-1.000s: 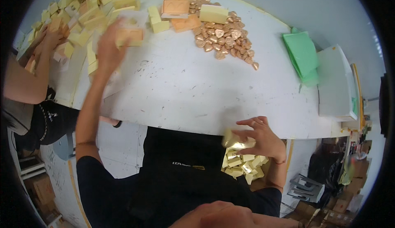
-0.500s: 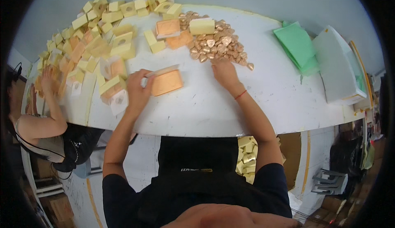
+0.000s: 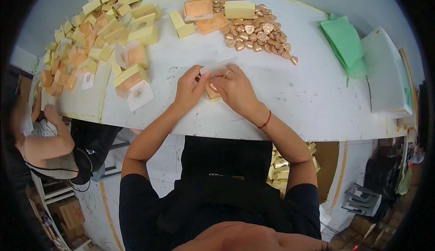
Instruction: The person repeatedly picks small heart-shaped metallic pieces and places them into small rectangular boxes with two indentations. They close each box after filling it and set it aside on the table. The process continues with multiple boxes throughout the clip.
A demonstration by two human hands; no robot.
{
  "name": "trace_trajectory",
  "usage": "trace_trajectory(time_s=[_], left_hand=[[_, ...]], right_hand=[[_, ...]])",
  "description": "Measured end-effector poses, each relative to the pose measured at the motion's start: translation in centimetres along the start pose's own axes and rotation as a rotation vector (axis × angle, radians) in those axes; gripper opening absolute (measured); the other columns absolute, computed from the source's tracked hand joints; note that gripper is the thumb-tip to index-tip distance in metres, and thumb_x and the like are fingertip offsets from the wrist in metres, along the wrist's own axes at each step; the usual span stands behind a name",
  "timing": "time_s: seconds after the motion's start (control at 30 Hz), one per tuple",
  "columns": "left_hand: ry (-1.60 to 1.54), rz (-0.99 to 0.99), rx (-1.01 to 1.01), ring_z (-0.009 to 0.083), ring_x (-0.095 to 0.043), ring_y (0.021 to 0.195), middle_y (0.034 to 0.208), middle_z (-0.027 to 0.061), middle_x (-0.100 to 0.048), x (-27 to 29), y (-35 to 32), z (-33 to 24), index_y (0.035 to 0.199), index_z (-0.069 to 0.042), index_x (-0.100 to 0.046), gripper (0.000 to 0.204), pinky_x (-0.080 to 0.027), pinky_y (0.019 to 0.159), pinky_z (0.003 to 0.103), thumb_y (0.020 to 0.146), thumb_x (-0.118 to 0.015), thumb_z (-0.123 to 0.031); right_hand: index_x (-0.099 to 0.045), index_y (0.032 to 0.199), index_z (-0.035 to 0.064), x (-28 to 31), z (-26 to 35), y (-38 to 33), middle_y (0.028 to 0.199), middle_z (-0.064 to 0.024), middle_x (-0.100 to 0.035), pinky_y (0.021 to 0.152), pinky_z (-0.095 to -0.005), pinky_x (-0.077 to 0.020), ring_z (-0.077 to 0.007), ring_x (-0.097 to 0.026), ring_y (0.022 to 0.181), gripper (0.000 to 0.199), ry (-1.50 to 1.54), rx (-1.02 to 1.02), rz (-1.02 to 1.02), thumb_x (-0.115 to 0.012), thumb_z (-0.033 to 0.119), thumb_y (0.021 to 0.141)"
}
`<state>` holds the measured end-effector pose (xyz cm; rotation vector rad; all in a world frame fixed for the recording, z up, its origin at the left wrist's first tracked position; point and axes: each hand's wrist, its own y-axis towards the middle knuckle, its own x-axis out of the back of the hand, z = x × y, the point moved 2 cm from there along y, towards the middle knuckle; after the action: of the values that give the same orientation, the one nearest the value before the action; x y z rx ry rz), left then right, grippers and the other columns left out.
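Your left hand (image 3: 189,89) and right hand (image 3: 235,90) meet at centre frame, fingers curled shut on a small orange box (image 3: 212,92) — its clear lid (image 3: 218,66) tilted up. Foil hearts (image 3: 253,33) lie well apart, toward the top of the frame on the white table (image 3: 308,92).

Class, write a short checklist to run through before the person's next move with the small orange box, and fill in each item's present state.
1. Both hands on the small orange box: ok, left hand and right hand meet over it.
2. Box resting on the white table: ok.
3. Gold heart piece seated inside the box: cannot tell, fingers cover it.
4. Clear lid lined up: cannot tell, only its far edge shows.
5. Pile of gold hearts available: ok, on the table beyond the hands.
6. Co-worker's hand apart: ok, far left.
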<state>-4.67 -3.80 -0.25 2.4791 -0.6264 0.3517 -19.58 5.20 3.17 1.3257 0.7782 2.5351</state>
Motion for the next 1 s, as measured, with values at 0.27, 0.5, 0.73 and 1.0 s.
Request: trace_trajectory(time_s=[0.27,0.5,0.73,1.0], left_hand=[[-0.004,0.12,0.084,0.0264,-0.065,0.097,0.112,0.0136,-0.065,-0.2,-1.3,-0.8,0.137,-0.004,-0.043,0.067,-0.051,0.087,0.036,0.084,-0.078,-0.026],[0.072,0.306,0.129,0.0354,-0.057,0.119,0.133,0.022,-0.052,-1.2,-1.1,-1.2,0.144,0.001,-0.028,0.099,-0.048,0.097,0.043,0.071,-0.087,-0.031],[0.068,0.321,0.112,0.0359,-0.057,0.113,0.13,0.0221,-0.053,-0.7,-1.1,-1.6,0.145,0.002,-0.029,0.098,-0.048,0.095,0.043,0.072,-0.086,-0.029],[-0.086,0.414,0.175,0.0342,-0.057,0.108,0.122,0.0213,-0.055,-0.6,-0.9,-2.3,0.148,-0.003,-0.028,0.097,-0.047,0.095,0.043,0.072,-0.085,-0.024]], right_hand=[[-0.074,0.098,0.0091,5.7,-2.7,-0.1,0.087,-0.0078,-0.071,0.08,-0.0418,-0.0489,-0.0283,-0.063,0.091,0.017,-0.104,-0.048,-0.255,-0.07,0.007,0.081],[-0.073,0.096,0.0062,3.6,-14.2,4.4,0.091,-0.0122,-0.072,0.079,-0.0422,-0.0524,-0.0314,-0.065,0.086,0.019,-0.418,-0.214,-0.028,-0.074,0.02,0.083],[-0.071,0.089,0.0077,4.7,-13.2,5.0,0.084,-0.0065,-0.071,0.071,-0.0394,-0.0521,-0.027,-0.064,0.082,0.021,-0.355,-0.295,0.158,-0.076,0.025,0.078],[-0.07,0.091,0.0052,7.1,0.2,0.0,0.095,-0.0051,-0.069,0.088,-0.0348,-0.049,-0.0214,-0.062,0.099,0.018,-0.131,0.209,0.259,-0.076,0.006,0.073]])
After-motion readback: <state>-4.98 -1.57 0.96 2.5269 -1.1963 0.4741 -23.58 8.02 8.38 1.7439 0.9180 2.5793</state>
